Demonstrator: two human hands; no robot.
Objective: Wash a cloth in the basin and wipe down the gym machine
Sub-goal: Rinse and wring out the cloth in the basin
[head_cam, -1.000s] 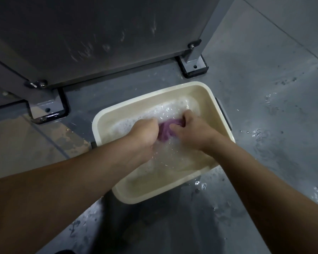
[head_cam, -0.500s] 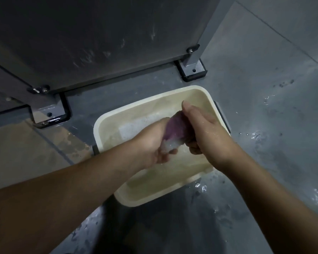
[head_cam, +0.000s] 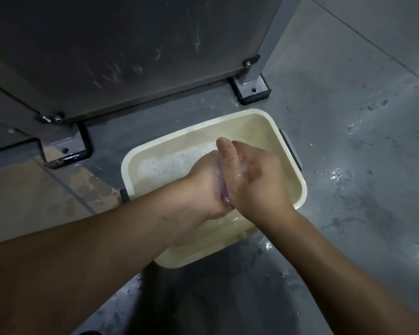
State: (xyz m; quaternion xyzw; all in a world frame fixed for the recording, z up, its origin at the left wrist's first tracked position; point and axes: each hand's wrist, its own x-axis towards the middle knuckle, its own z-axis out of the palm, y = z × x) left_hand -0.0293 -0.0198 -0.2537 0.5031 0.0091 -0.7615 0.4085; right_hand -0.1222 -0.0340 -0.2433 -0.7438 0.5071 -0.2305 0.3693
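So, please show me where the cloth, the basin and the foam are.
cloth (head_cam: 224, 198): head view, purple edge showing between the two hands.
basin (head_cam: 252, 114): head view, far rim.
foam (head_cam: 169, 165): head view, white patch on the water.

Two bare forearms, no sleeves, no watch, bands or rings visible. Left hand (head_cam: 203, 187) and right hand (head_cam: 254, 175) ungloved, both wet and glossy, with bits of white suds on right palm. Faint small marks on left forearm.
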